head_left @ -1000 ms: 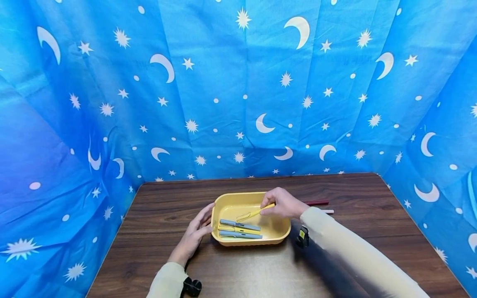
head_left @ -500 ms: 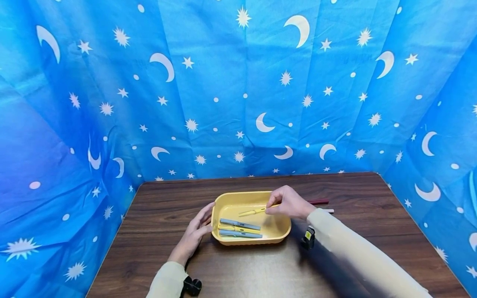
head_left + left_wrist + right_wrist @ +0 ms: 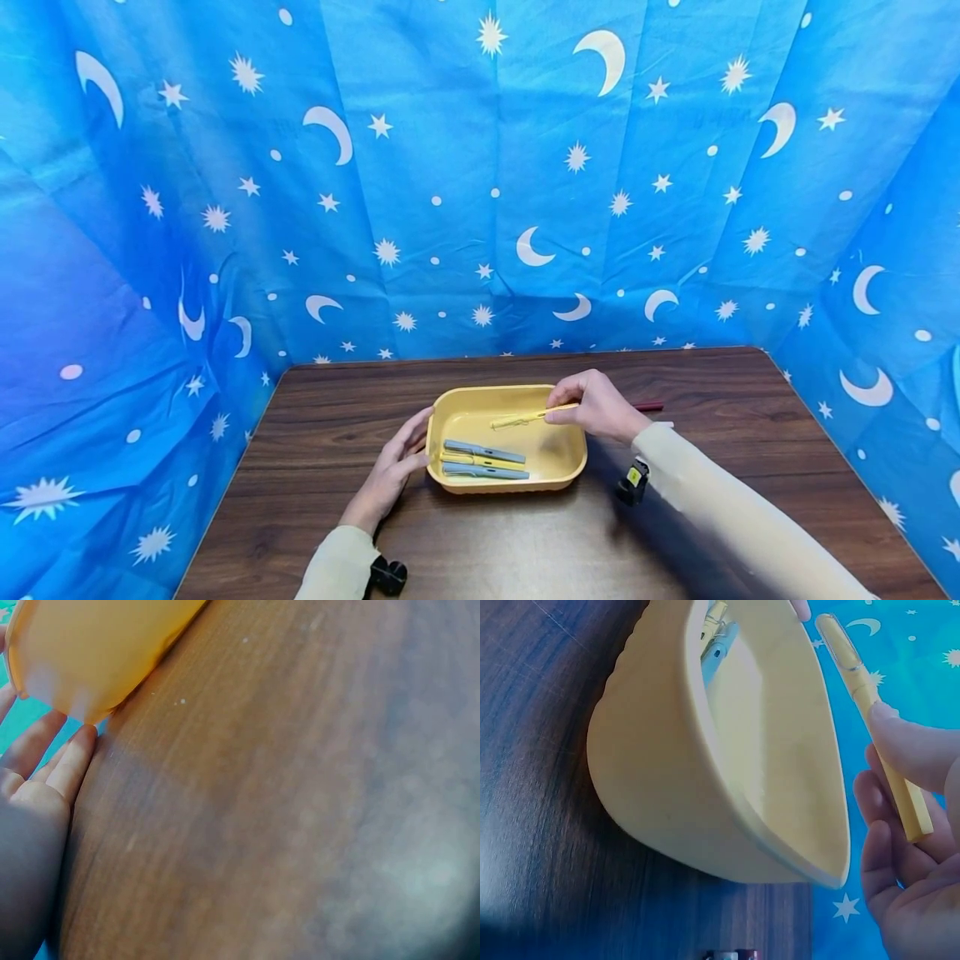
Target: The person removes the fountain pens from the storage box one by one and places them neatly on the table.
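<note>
My right hand (image 3: 600, 408) pinches a yellow pen (image 3: 521, 418) with a wire clip between thumb and fingers, above the right end of a yellow plastic bin (image 3: 547, 485). The right wrist view shows this pen (image 3: 859, 686) slanting outside the bin's rim. Inside the bin, a grey-blue pen (image 3: 487, 452), another yellow pen (image 3: 491, 462) and a light blue pen (image 3: 491, 472) lie side by side at the near left. My left hand (image 3: 390, 471) rests against the bin's left end. Its fingers (image 3: 73, 761) are fairly straight along the outer wall in the left wrist view.
Just past my right hand, a dark red stick-like thing (image 3: 649, 407) lies on the brown wooden table (image 3: 360, 392). A blue curtain (image 3: 450, 283) with white moons and stars hangs behind the table and on both sides.
My right hand has drawn the yellow pen to the right, toward the bin's right end. My left hand, the bin and the pens lying in it have stayed in place.
</note>
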{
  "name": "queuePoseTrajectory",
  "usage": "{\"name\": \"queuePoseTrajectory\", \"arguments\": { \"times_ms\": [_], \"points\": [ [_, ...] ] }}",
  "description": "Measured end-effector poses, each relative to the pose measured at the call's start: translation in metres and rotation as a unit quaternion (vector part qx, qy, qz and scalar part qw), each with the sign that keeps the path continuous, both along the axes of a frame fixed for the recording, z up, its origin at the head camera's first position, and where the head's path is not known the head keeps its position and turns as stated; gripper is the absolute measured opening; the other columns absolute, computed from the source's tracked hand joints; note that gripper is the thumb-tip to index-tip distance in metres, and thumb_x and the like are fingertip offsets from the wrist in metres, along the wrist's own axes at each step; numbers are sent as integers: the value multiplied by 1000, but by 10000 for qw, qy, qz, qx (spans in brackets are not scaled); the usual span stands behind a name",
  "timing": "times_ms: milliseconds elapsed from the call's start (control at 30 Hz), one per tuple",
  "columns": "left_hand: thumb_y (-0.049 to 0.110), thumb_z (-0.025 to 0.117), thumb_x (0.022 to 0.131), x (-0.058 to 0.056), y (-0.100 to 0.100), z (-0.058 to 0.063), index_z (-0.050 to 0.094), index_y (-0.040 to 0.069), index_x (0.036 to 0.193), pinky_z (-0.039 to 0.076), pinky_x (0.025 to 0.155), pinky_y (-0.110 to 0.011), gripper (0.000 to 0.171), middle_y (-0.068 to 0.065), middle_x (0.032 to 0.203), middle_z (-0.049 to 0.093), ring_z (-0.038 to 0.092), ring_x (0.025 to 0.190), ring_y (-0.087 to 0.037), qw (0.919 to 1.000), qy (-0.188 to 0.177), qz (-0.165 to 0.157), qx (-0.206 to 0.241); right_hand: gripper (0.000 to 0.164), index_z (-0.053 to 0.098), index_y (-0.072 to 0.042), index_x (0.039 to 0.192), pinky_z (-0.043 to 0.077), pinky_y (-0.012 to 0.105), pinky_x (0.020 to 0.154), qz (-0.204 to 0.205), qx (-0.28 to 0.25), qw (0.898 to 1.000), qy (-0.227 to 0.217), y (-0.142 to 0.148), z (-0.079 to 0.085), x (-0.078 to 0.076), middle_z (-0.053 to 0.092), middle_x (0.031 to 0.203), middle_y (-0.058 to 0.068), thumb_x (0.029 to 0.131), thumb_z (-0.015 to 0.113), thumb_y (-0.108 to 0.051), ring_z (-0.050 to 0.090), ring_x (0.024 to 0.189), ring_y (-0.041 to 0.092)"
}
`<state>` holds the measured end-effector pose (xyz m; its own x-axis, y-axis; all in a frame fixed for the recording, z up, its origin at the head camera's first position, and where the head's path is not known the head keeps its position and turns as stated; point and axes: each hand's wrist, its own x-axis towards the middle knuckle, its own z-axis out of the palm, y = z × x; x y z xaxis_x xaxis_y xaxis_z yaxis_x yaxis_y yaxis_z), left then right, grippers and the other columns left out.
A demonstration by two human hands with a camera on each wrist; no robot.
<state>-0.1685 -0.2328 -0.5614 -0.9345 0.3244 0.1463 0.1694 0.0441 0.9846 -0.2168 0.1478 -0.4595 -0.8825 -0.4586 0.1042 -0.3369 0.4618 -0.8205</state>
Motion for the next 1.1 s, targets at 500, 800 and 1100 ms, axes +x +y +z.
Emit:
{"name": "queuePoseTrajectory", "arguments": {
  "times_ms": [500,800,1100],
  "points": [
    [0,57,97,-1,2,-1,31,9,165,35,115,-16,73,-23,168,32,29,155,-44,10000,50,-1,0,8,85,-20,95,57,28,63,-559,-86,9984,-95,32,2,8,79,91,-2,87,87,-21,66,77,22],
    [2,58,98,1,2,1,32,14,166,36,115,-16,74,-18,169,32,30,155,-37,9999,-84,-30,69,9,85,-20,95,57,28,62,-660,-83,9978,-23,57,1,13,79,90,-3,86,88,-20,68,78,25],
    [1,57,99,1,2,1,30,13,166,35,114,-15,73,-19,170,30,28,156,-40,9999,-52,-79,81,13,86,-18,99,57,28,62,-968,-8,9953,-44,81,-2,22,79,94,-1,87,87,-23,65,79,27]
  ]
}}
